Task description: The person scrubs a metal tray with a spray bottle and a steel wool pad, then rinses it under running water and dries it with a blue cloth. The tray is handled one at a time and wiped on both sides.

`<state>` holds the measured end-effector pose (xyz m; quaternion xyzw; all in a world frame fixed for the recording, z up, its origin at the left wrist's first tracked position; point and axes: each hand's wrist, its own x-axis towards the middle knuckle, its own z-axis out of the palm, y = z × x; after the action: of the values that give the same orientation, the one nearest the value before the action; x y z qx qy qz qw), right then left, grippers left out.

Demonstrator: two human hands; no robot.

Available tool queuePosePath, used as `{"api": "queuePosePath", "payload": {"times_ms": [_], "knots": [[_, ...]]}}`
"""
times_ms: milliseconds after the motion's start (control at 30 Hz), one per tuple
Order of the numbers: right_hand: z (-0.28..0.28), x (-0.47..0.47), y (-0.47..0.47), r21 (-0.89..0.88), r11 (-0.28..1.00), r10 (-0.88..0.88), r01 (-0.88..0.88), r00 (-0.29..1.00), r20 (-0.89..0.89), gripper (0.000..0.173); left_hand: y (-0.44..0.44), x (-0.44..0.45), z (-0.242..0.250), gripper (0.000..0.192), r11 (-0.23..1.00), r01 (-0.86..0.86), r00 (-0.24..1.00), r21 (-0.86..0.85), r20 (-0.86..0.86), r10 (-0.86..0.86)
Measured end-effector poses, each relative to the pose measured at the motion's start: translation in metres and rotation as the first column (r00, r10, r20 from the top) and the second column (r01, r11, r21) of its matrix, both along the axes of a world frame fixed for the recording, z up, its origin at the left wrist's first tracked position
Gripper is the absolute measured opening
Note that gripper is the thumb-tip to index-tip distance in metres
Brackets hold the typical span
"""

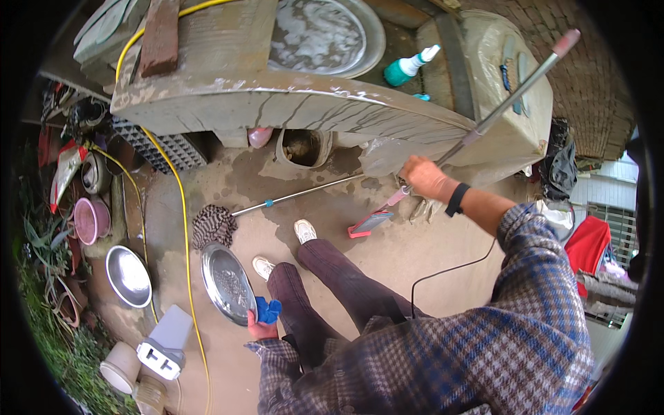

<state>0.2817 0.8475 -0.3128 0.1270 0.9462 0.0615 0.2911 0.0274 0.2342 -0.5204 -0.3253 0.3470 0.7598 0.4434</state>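
Observation:
My left hand [262, 328] grips the rim of an oval metal tray [228, 282], tilted beside my left leg, with wet drops on its surface. A crumpled blue cloth [268, 311] is at the same hand. Out in front, my right hand [426, 177] is closed around the pole of a flat mop [511, 101]. Its pink-and-grey head [369, 224] is low, close to the concrete floor. A second mop with a checkered cloth head [213, 225] lies on the floor ahead of my feet.
A concrete sink ledge [290, 101] crosses in front, bearing a metal basin [371, 31] of sudsy water and a green-and-white spray bottle [412, 66]. A yellow hose [184, 207] runs along the floor at left, near a metal bowl [128, 276] and a grey bin [166, 340].

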Motion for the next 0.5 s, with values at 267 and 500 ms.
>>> {"api": "queuePosePath", "payload": {"times_ms": [267,500], "knots": [[-0.355,-0.070,-0.076,-0.375,0.614,-0.603,0.695,0.719,0.345,0.034,0.065,0.005,-0.103,0.045,0.987,-0.142,0.988,-0.076,0.056,0.147],[-0.648,-0.121,-0.122,-0.328,-0.151,-0.788,0.932,0.087,0.610,0.070,0.089,-0.016,-0.160,0.048,0.950,-0.312,0.923,0.013,0.239,0.300]]}}
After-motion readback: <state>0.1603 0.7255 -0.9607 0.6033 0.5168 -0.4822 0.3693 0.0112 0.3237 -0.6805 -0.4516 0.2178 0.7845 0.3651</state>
